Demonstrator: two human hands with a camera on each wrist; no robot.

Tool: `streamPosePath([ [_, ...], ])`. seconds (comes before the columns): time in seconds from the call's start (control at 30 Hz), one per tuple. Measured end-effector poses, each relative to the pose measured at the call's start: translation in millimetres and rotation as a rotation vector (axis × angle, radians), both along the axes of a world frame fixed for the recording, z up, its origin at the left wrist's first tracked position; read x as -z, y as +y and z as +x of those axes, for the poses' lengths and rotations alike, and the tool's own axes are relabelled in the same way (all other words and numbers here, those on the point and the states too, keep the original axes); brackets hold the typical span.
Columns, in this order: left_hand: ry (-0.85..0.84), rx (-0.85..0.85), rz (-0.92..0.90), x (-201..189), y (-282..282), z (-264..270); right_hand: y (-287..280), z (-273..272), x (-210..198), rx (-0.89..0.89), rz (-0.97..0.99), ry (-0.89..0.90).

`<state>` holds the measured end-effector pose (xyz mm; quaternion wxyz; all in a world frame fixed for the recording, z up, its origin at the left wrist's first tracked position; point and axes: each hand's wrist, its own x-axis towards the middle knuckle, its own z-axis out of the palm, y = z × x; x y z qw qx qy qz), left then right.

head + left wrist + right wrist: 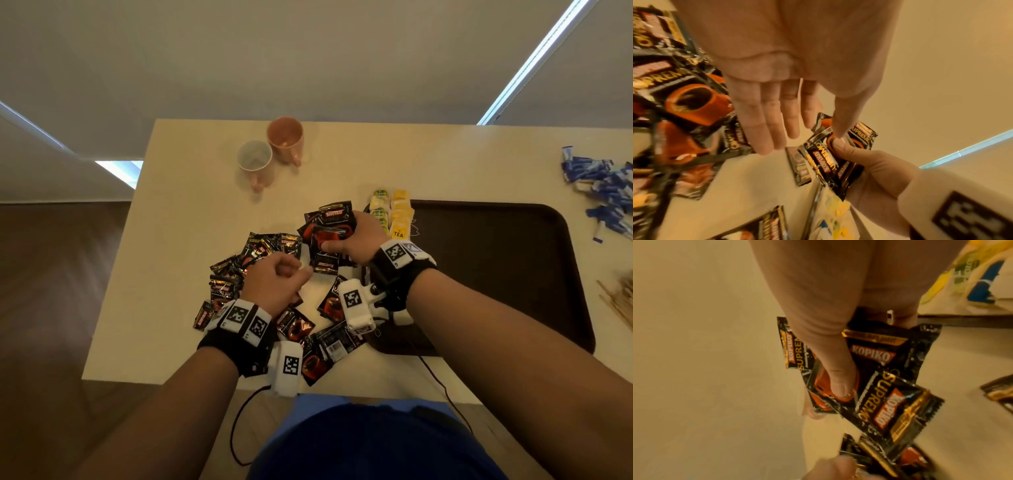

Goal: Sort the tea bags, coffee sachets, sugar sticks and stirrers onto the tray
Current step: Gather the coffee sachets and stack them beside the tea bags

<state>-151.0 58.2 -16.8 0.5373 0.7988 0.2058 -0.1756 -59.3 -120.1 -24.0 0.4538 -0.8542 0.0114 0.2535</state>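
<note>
Coffee sachets point(875, 369) – thumb-pinned in right hand point(356, 240), left hand point(777, 100) open

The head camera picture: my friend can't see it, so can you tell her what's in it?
The right hand grips a bunch of black coffee sachets above a cream table, beside the left hand, which hangs over more sachets scattered there. Yellow tea bags lie on the dark tray; two mugs, blue sugar sticks and wooden stirrers sit nearby.

Black coffee sachets point(263, 274) scattered beside dark tray point(513, 274), apparently overlapping.
</note>
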Motion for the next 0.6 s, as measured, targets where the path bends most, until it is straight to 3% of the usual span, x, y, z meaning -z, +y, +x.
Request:
streamPosePath([
  [0.1,0.003,-0.095,-0.116,-17,-12,16,-9,-3,-23,-0.019,0.12,0.016],
  [0.23,0.087,-0.15,-0.505,-33,-34,35,-27,-16,-41,-0.061,0.241,0.126],
  [0.3,0.107,-0.144,-0.603,-40,-49,40,-41,-20,-41,-0.073,0.245,0.147],
  [0.5,0.136,-0.235,-0.612,-37,-109,43,-89,-20,-48,-0.109,0.209,0.13],
  [0.6,0.146,-0.27,-0.6,-36,-141,47,-117,-18,-47,-0.038,0.198,0.114],
])
